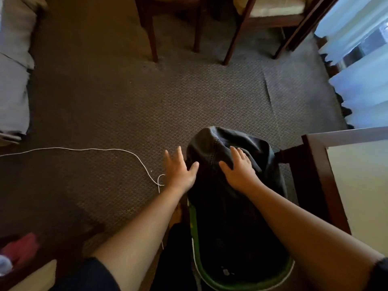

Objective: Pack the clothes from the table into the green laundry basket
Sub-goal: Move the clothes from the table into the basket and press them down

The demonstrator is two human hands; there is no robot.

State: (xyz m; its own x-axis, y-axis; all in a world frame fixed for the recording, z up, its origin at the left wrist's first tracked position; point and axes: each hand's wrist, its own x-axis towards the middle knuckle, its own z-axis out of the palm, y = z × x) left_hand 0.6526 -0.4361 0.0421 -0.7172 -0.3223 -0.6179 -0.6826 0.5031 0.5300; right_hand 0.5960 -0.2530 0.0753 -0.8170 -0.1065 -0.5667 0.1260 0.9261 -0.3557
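Dark clothes [226,206]: heaped in green laundry basket [290,269], 6 o'clock | left hand [180,171]: spread, thumb against heap | right hand [241,170]: spread, pressing on top | worktop [357,185], 3 o'clock: partly visible | packing judged nearly finished

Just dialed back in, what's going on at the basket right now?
A person is packing a dark garment into the green laundry basket. The right hand presses flat on top of the heaped fabric. The left hand, fingers spread, is at the heap's left side with its thumb against the cloth. The garment bulges above the basket, which stands on the carpet beside the wooden table. A white cord lies on the carpet to the left.
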